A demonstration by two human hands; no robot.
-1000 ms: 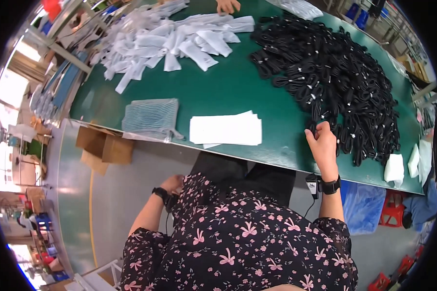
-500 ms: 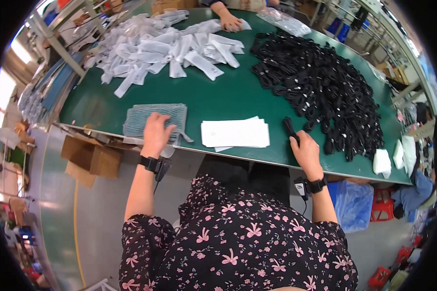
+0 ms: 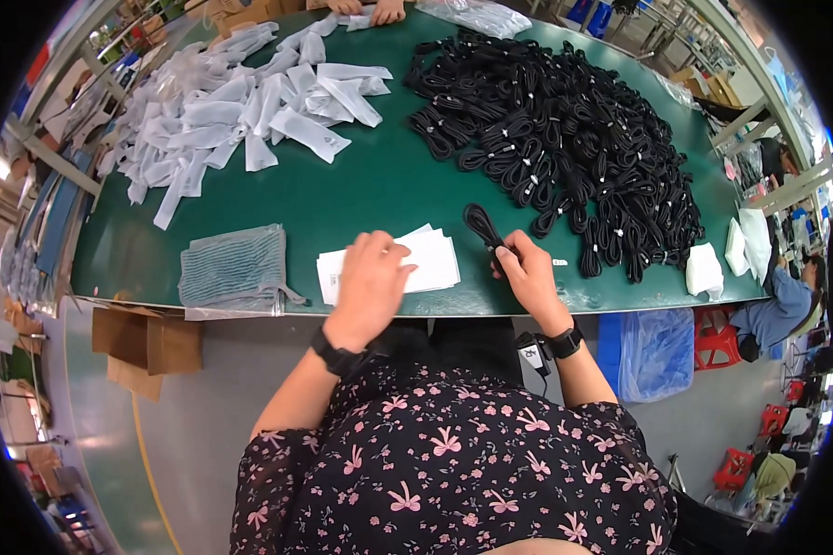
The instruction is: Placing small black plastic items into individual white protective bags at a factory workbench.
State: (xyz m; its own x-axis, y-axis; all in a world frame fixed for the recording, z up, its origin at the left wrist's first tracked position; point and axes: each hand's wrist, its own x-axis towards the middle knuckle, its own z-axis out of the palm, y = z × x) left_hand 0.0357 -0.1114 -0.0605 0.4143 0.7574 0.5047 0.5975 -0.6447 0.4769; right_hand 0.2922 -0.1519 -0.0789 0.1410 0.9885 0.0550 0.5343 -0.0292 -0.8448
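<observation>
On the green table (image 3: 379, 185), my left hand (image 3: 370, 277) lies over a stack of flat white sheets or sleeves (image 3: 430, 259), its fingers loosely stretched and nothing seen in them. To the right, my right hand (image 3: 530, 276) is closed round one end of a black coiled cable (image 3: 479, 225), whose loop points away from me. Beyond that hand spreads a large heap of black bundled cables (image 3: 565, 139). A green striped cloth or glove in clear film (image 3: 234, 266) rests left of the stack.
Many filled whitish pouches (image 3: 241, 111) pile up at the far left. A co-worker's hands (image 3: 366, 11) touch the far table edge near a clear plastic bag (image 3: 477, 14). White wads (image 3: 704, 269) lie at the right edge. Below stand a cardboard box (image 3: 148, 340) and a blue lined bin (image 3: 652, 356).
My left hand has gone from the striped cloth to the white stack. My right hand has lifted the cable and brought it nearer the stack. The view has shifted right.
</observation>
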